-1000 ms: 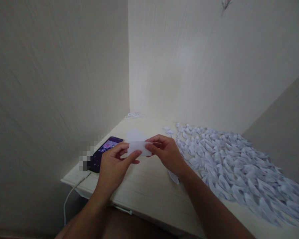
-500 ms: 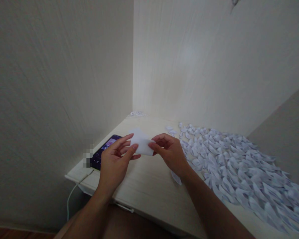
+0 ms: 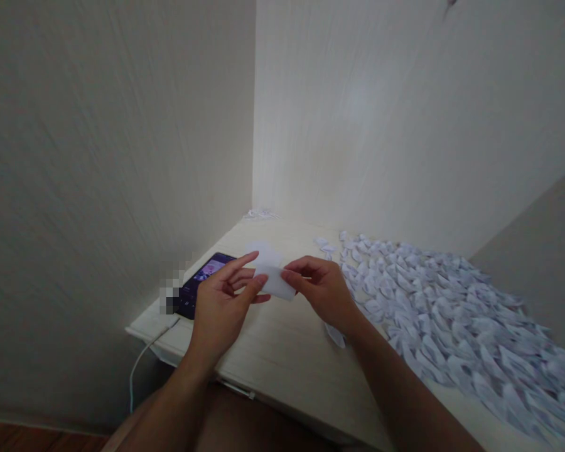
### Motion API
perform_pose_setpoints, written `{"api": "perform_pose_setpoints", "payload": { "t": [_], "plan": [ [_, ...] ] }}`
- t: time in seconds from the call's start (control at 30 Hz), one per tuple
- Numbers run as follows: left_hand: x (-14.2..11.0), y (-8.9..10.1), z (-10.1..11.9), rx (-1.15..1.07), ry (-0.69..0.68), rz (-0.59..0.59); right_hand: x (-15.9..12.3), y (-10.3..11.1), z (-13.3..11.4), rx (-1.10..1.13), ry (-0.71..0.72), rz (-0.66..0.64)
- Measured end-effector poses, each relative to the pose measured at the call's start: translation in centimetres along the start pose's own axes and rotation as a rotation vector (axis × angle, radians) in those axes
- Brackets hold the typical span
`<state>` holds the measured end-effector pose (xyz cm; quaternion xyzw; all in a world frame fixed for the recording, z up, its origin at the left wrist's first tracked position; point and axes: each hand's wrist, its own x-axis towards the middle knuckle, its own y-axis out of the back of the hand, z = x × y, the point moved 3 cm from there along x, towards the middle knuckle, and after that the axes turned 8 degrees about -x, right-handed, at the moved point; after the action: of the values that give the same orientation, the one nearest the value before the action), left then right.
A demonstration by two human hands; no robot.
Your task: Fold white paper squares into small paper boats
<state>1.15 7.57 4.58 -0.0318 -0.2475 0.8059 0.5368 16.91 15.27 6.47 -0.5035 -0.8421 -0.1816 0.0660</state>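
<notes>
A small white sheet of paper [image 3: 277, 284] is held up between both hands above the table. My left hand [image 3: 225, 300] pinches its left side with the thumb in front, while the index finger sticks out past the edge. At the paper's right side, my right hand [image 3: 317, 285] grips it between thumb and fingers. Behind it shows more white paper [image 3: 263, 251]; whether that lies on the table I cannot tell. Many folded white paper pieces [image 3: 442, 307] cover the table's right part, and one lone folded piece [image 3: 334, 334] lies under my right wrist.
A phone [image 3: 188, 298] with a lit screen lies left of my left hand, partly covered by it. A white cable [image 3: 144, 351] runs from it over the edge of the table [image 3: 282, 358]. White scraps [image 3: 261, 214] sit in the far corner, where walls meet.
The paper has tilted, its right end now lower. My left index finger has lifted off and straightened. My right hand still grips the right side. The view has shifted slightly.
</notes>
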Motion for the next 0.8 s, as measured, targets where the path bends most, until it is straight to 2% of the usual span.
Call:
{"api": "perform_pose_setpoints", "payload": {
  "t": [0.23, 0.4, 0.47, 0.57, 0.7, 0.8],
  "plan": [
    [0.25, 0.28, -0.15, 0.146, -0.024, -0.019, -0.32, -0.22, -0.27, -0.171, 0.027, -0.053],
    [0.1, 0.15, -0.32, 0.265, 0.026, -0.136, -0.48, -0.47, -0.7, -0.325, 0.121, -0.032],
    [0.09, 0.18, -0.36, 0.278, 0.024, -0.131, -0.5, -0.59, -0.65, -0.372, 0.131, -0.032],
    [0.22, 0.34, -0.53, 0.205, 0.051, -0.085, -0.45, -0.63, -0.37, -0.362, 0.11, 0.003],
    [0.41, 0.53, -0.98, 0.024, 0.145, -0.05, -0.35, -0.52, -0.01, -0.231, 0.069, 0.074],
    [0.5, 0.73, -1.03, -0.024, 0.148, -0.025, -0.33, -0.48, 0.08, -0.166, 0.045, 0.064]
  ]
}}
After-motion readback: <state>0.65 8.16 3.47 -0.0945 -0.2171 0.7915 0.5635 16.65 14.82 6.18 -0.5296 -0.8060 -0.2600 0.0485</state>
